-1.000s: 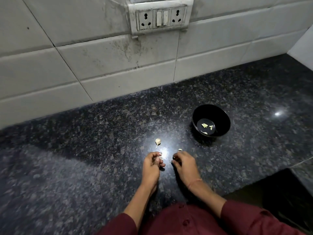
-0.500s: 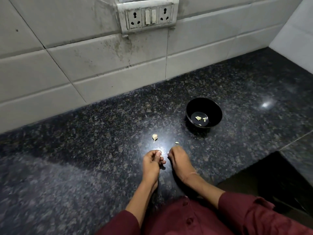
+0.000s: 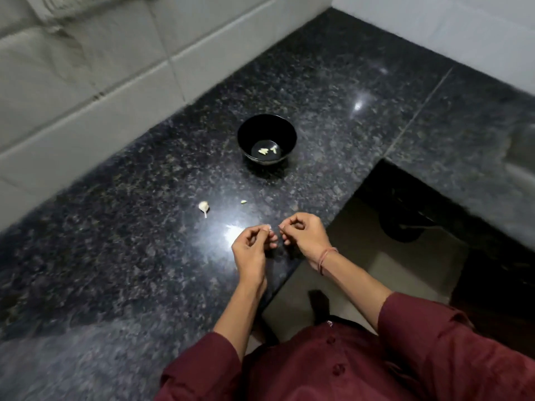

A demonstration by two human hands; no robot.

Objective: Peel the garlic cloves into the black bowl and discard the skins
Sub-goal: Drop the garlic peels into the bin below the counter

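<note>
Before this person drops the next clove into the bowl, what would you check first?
1. Held clove pinched at the left hand fingertips: ok.
2. Held clove fully peeled: cannot tell; it is too small and partly hidden.
3. Right hand free of skin: cannot tell; its fingers are curled.
4. Black bowl upright and uncovered: ok; a few pale pieces lie in it.
5. Counter cleared of scraps: not ok; a small scrap lies beyond the hands.
6. More garlic waiting: ok; one unpeeled clove lies on the counter, left of the scrap.
</note>
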